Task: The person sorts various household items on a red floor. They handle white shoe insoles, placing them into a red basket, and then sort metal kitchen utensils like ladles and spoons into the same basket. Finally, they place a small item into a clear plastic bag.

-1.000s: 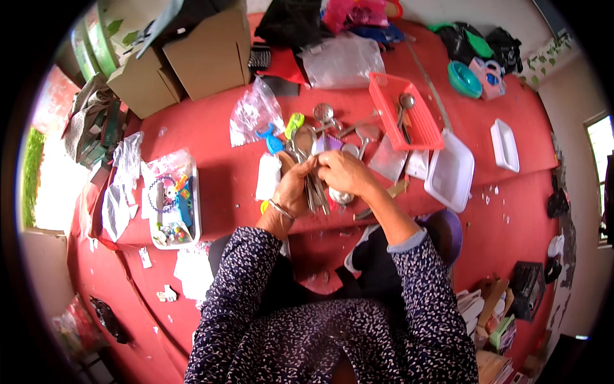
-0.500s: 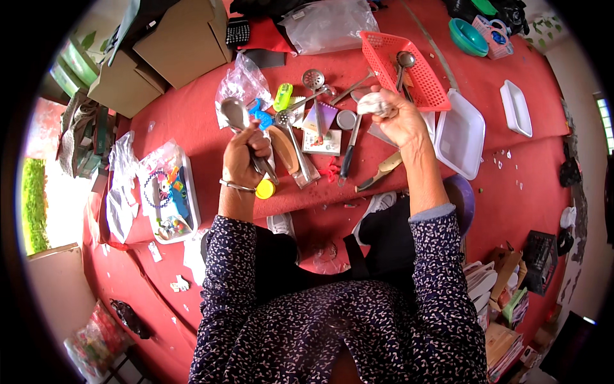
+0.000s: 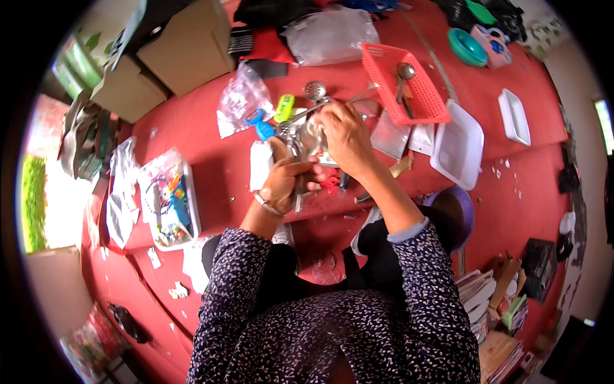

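Note:
My left hand [image 3: 284, 180] is closed around a bunch of metal spoons and ladles [image 3: 295, 136] held upright above the red table [image 3: 211, 160]. My right hand [image 3: 344, 136] meets it from the right and grips the top of the same bunch, near a perforated metal skimmer [image 3: 314, 91]. A blue plastic piece [image 3: 263, 128] and a lime-green item [image 3: 284, 107] lie just left of the hands. More metal utensils lie on the table under and behind the hands, partly hidden.
A red plastic basket [image 3: 391, 70] holding a ladle sits at the upper right, with white trays [image 3: 457, 146] beside it. Clear bags [image 3: 238, 102], cardboard boxes [image 3: 182, 48] and a white tray of colourful small items [image 3: 167, 198] stand to the left. A purple bowl [image 3: 455, 211] is near my right elbow.
My hands were apart half a second ago, the right one reaching toward the basket; now the right hand has come back to the bunch of utensils in the left hand.

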`<move>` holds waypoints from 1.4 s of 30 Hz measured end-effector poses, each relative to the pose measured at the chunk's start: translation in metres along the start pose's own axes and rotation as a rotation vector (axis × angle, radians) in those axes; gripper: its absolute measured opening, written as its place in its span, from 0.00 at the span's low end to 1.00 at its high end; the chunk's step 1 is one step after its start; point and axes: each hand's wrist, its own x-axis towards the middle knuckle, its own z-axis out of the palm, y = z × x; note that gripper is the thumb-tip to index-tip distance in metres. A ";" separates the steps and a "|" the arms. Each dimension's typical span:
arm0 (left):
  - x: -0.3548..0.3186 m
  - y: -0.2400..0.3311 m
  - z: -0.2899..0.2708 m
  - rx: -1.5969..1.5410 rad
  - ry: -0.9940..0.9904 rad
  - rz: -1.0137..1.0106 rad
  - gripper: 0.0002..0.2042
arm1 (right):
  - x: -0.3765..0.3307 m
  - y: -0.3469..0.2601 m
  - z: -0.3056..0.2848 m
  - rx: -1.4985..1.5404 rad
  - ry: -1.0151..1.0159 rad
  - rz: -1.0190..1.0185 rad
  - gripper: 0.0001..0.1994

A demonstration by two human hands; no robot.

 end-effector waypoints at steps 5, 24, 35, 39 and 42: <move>0.009 0.006 -0.035 -0.228 0.074 0.038 0.04 | -0.007 0.051 0.009 0.104 0.362 0.446 0.11; 0.008 0.011 -0.025 -0.249 0.100 0.166 0.05 | -0.091 0.090 0.126 0.236 -0.140 0.440 0.11; 0.009 0.012 -0.015 -0.247 0.085 0.129 0.03 | -0.100 0.205 -0.005 1.105 0.501 1.836 0.19; 0.013 0.009 -0.023 -0.230 0.104 0.125 0.04 | -0.085 0.223 -0.019 1.172 0.623 1.890 0.36; 0.016 0.008 -0.023 -0.211 0.123 0.131 0.05 | -0.081 0.239 -0.002 1.235 0.427 1.923 0.32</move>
